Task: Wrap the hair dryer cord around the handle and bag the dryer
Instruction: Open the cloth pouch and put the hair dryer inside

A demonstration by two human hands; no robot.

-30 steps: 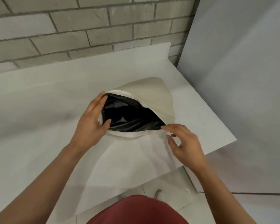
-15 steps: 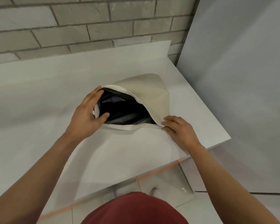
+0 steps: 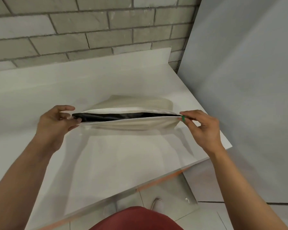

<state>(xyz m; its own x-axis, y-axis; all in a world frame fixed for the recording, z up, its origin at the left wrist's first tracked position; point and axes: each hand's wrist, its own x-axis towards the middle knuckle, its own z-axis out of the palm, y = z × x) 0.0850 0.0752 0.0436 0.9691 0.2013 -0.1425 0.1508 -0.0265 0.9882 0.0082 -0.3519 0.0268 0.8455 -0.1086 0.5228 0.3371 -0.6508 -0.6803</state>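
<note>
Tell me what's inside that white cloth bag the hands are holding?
Through the narrow opening of the cream cloth bag only a strip of shiny black material shows. Its sides cover the rest, so no hair dryer can be seen.

Your bag (image 3: 133, 125) mouth is just a thin slit, pinched at the ends by your left hand (image 3: 56, 123) and right hand (image 3: 204, 128), so nothing wide fits in. The table (image 3: 40, 97) is bare left of the bag and in front of it. The brick wall (image 3: 90, 30) blocks the back, and the grey panel (image 3: 239, 80) boxes in your right.
</note>
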